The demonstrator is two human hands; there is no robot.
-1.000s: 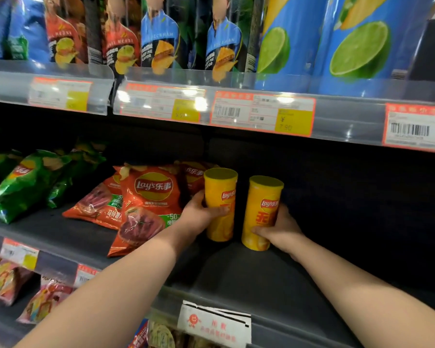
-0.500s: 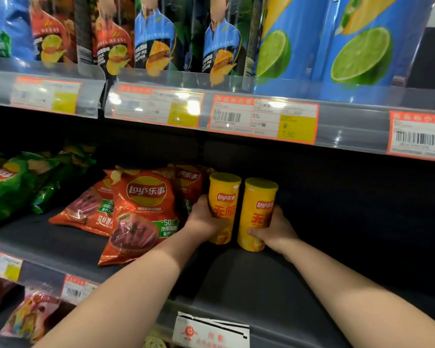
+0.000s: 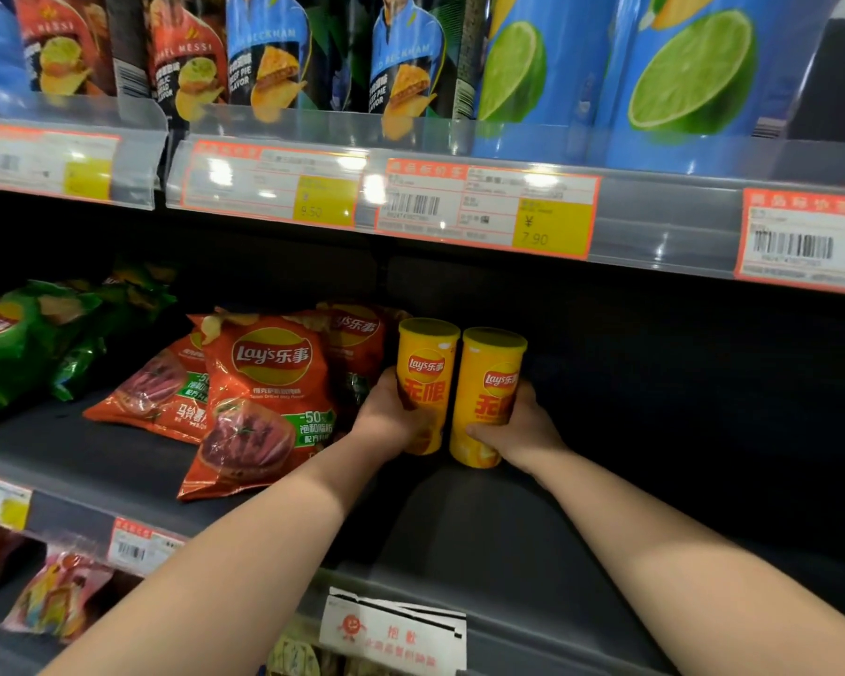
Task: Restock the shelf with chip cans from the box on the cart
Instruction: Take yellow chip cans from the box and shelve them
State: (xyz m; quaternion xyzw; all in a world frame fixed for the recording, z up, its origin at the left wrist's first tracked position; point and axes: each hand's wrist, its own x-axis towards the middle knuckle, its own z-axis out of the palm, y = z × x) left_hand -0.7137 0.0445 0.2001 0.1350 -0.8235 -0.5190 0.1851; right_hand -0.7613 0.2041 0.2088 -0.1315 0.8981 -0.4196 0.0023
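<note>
Step in hand: placement. Two cans are held at the middle shelf (image 3: 484, 529), well back from its front lip. The box and the cart are not in view.

- Left hand (image 3: 391, 417): fingers are curled round the lower half of the left yellow Lay's chip can (image 3: 428, 378), which is held upright with the logo facing forward.
- Right hand (image 3: 518, 431): fingers are wrapped round the lower part of the right yellow Lay's chip can (image 3: 491, 397), also upright, with the thumb across its front.
- The cans are set side by side, touching or very nearly so. Whether both bases are seated on the deck cannot be told; the left base is partly hidden by the hand.

Judgement: the pair is at or near its final spot. The next move is taken to be a seating check, then release of both grips and straight withdrawal of the forearms toward the aisle. More cans are presumably to be fetched, as much of the deck is unfilled.

Edges and room:
- To the left, red Lay's chip bags (image 3: 264, 397) lie just beside the left hand; a sideways pull could drag them. Green chip bags (image 3: 20, 344) lie further left, well apart.
- To the right and behind the cans, bare dark deck is seen; room for more cans is judged to lie there.
- Above, the price-tag rail (image 3: 484, 207) of the upper shelf overhangs; clearance over the can lids is seen, but a lifted wrist could meet it.
- At the front lip, a torn paper label (image 3: 396, 631) is fixed between the two forearms.
</note>
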